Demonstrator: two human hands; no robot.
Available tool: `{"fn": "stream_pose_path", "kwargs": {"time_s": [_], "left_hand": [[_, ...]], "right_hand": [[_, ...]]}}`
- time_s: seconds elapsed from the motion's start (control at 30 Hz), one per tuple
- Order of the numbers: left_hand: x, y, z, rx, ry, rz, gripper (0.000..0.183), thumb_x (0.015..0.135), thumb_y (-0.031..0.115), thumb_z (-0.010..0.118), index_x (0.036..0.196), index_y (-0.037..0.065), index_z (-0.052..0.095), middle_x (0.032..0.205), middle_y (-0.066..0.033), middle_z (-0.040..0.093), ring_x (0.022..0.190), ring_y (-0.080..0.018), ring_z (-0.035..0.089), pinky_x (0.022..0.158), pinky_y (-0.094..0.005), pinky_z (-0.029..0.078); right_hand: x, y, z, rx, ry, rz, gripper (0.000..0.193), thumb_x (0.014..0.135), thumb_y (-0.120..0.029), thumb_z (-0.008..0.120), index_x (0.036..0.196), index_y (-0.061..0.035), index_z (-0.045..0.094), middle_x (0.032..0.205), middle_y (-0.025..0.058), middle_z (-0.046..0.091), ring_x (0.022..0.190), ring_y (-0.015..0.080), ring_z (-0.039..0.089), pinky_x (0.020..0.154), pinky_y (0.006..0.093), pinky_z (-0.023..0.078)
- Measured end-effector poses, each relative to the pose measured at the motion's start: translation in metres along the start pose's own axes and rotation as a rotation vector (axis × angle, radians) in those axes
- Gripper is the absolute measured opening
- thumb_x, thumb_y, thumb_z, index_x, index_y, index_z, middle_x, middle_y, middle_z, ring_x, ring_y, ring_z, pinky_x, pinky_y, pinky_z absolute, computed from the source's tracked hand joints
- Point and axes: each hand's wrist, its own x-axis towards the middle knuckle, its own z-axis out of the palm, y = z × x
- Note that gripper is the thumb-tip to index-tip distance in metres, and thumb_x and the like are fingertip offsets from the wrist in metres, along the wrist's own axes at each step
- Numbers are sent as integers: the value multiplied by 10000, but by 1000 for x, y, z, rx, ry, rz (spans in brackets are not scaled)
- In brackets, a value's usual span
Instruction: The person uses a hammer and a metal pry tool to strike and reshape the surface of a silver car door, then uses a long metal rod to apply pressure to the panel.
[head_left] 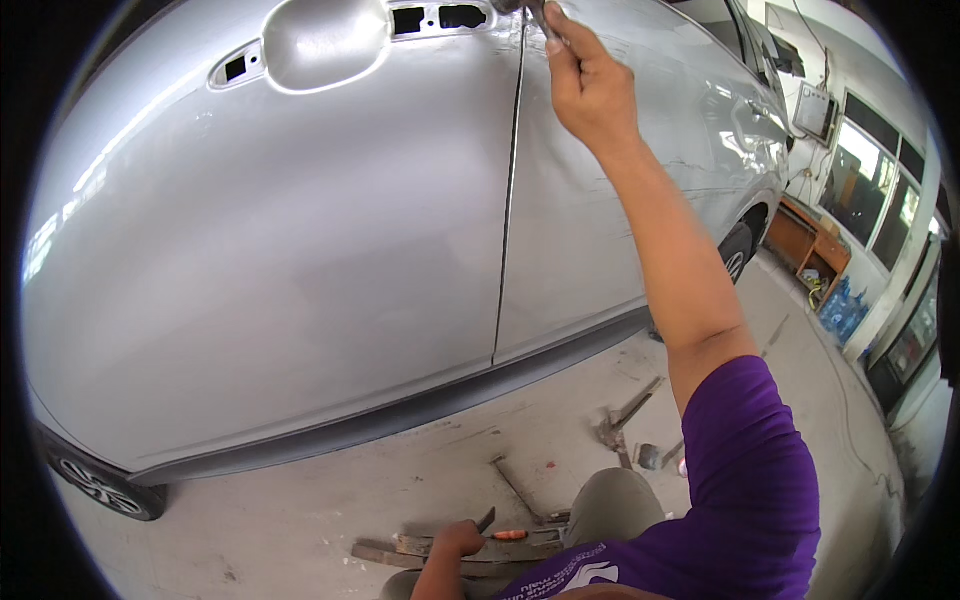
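My right hand [592, 85] is raised to the top of the view, fingers closed round the handle of a hammer [542, 18]. Its dark head is partly cut off by the upper edge, beside the seam between two silver car doors [400, 210]. Low down near my legs, my left hand [459, 539] is closed on a flat dark metal bar [487, 520], whose end sticks out past the fingers. Close by lie long curved strips [375, 552] and a tool with an orange handle [510, 535].
The nearer door has a handle recess [325, 45] with bare cut-outs. On the concrete floor lie a thin-handled hammer [515, 487] and several metal tools [612, 432]. A wooden desk [800, 245] and blue water bottles [843, 310] stand at the right.
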Motion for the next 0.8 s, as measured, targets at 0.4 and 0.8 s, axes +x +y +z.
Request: {"fn": "stream_pose_path", "kwargs": {"time_s": [0.4, 0.8], "left_hand": [[19, -16, 12, 29, -37, 30, 493, 851, 394, 619, 1189, 35, 638, 1178, -212, 652, 1107, -373, 618, 941, -468, 477], [37, -16, 23, 30, -8, 54, 468, 854, 377, 620, 1161, 24, 648, 1150, -218, 660, 1092, -377, 623, 928, -469, 484]], "right_hand": [[24, -21, 12, 117, -23, 2, 327, 941, -84, 531, 1259, -55, 600, 1151, 190, 676, 1037, 324, 674, 881, 334, 530], [35, -35, 13, 140, -129, 198, 323, 970, -141, 489, 1273, -111, 596, 1203, 187, 652, 1071, 349, 646, 908, 365, 520]]}}
